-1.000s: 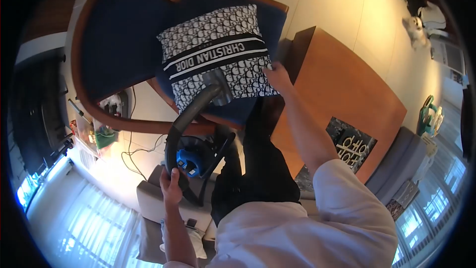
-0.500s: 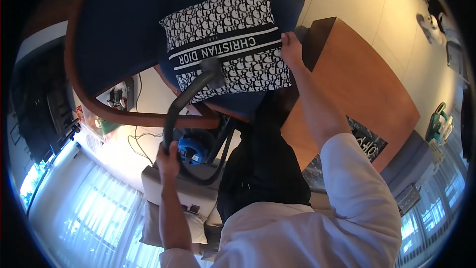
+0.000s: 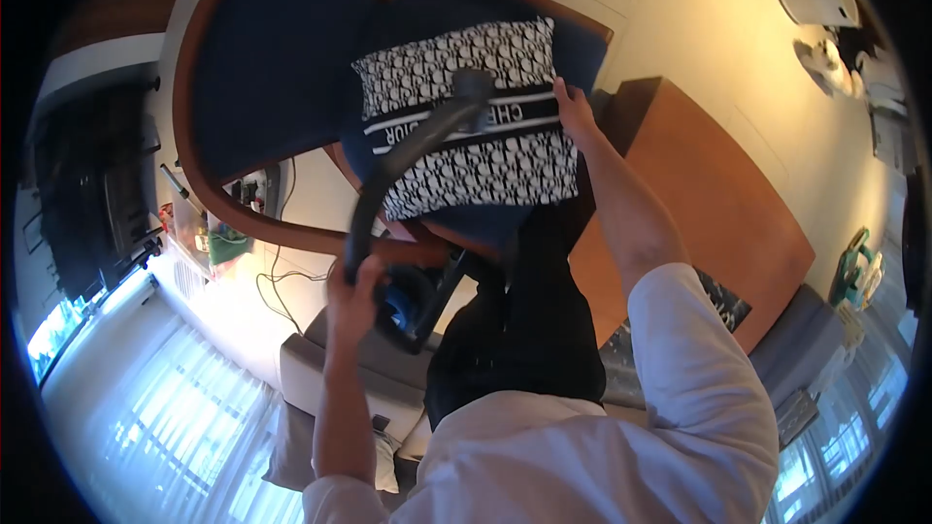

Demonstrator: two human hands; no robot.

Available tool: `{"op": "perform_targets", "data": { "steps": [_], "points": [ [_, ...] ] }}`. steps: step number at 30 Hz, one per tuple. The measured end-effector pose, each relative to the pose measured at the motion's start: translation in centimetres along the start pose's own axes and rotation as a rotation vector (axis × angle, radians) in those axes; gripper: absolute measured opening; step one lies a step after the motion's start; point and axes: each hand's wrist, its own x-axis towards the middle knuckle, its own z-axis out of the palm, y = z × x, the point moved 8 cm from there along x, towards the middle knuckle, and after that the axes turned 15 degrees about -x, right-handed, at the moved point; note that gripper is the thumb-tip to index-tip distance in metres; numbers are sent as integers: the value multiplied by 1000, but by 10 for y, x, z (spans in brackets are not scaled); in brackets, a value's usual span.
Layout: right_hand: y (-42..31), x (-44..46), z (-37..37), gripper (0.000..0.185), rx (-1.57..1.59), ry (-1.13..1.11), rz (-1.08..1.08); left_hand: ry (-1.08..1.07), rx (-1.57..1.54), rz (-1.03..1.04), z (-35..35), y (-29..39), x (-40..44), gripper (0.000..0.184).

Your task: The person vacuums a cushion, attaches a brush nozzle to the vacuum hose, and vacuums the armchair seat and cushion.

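A black-and-white patterned cushion (image 3: 495,170) with a lettered dark band lies on the dark blue seat of a wooden-framed chair (image 3: 277,58). My left hand (image 3: 352,299) is wrapped around the black vacuum cleaner tube (image 3: 393,167). The tube's upholstery nozzle (image 3: 474,87) is over the cushion's upper middle, covering part of the lettering; whether it presses on the fabric I cannot tell. My right hand (image 3: 576,112) pinches the cushion's right edge at the band. Partly hidden behind the tube, a blue-and-black vacuum cleaner body (image 3: 408,293) is low beside my legs.
A brown wooden table (image 3: 704,194) stands close to my right arm. Behind my left arm is a grey sofa (image 3: 325,374). A thin cable (image 3: 277,281) loops over the floor at left. Boxes and small items (image 3: 209,233) sit by the chair's left side.
The nozzle has moved up and right across the cushion, from below the lettering onto it. My left hand has shifted slightly right with the tube. My right hand still grips the cushion edge.
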Motion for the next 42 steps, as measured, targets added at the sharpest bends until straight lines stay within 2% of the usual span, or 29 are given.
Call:
{"op": "perform_targets", "data": {
  "steps": [1,2,3,4,6,7,9,10,12,13,14,16,18,22,26,29,32,34,36,37,38,39,40,41,42],
  "points": [
    [-3,15,14,81,13,-73,-4,-72,55,77,30,8,26,34],
    [-3,27,29,73,23,-152,3,-58,179,74,51,8,48,37],
    [-6,37,34,59,-94,-152,-97,-88,263,24,75,8,67,39],
    [-6,40,38,59,-93,-179,-79,-80,276,-4,83,12,83,39],
    [-21,40,17,44,-64,-44,-176,-30,313,-164,86,5,100,38],
    [-29,37,12,36,-76,28,-215,25,378,-46,60,2,111,37],
    [-24,40,17,36,-70,-12,-172,121,404,-22,-15,-11,115,36],
    [-21,42,18,36,-48,-23,-133,194,161,-140,-61,-32,107,33],
    [-29,38,17,38,-32,-48,-129,375,106,-187,-108,-11,76,31],
    [-33,39,13,40,-14,-53,-127,335,208,-121,-124,-1,69,32],
    [-30,40,12,40,-25,-52,-119,381,328,-159,-117,23,61,34],
    [-26,46,18,41,-168,-47,-175,358,316,-141,-88,49,56,34],
    [-33,37,16,41,-116,-25,-209,341,471,-110,-48,75,58,33],
    [-15,33,11,39,-110,-118,-37,360,424,-69,-17,97,75,32],
    [-21,50,8,38,-165,-141,-34,399,301,-175,-97,55,81,33],
    [-25,51,12,37,-121,-155,-28,485,331,-208,-129,69,61,33],
    [-25,55,5,40,-112,-119,-75,594,144,-181,-198,72,32,26],
    [-23,65,7,43,-125,-111,-110,523,79,-99,-154,109,35,23],
    [-21,89,12,48,188,8,-82,402,50,-135,-91,125,56,23],
    [-28,99,16,48,190,9,-86,322,113,-180,-64,122,70,25],
    [-31,107,26,48,170,-83,-46,208,151,-235,-37,107,89,29],
    [-33,111,34,48,148,-175,-6,189,235,-73,-5,98,109,32],
    [-35,113,33,48,150,-175,-8,21,309,-83,65,122,125,37],
    [-40,114,33,45,195,-196,-16,29,235,-167,93,101,140,41],
    [-45,116,33,43,237,-219,-26,-77,291,-184,131,104,152,42]
  ]
}}
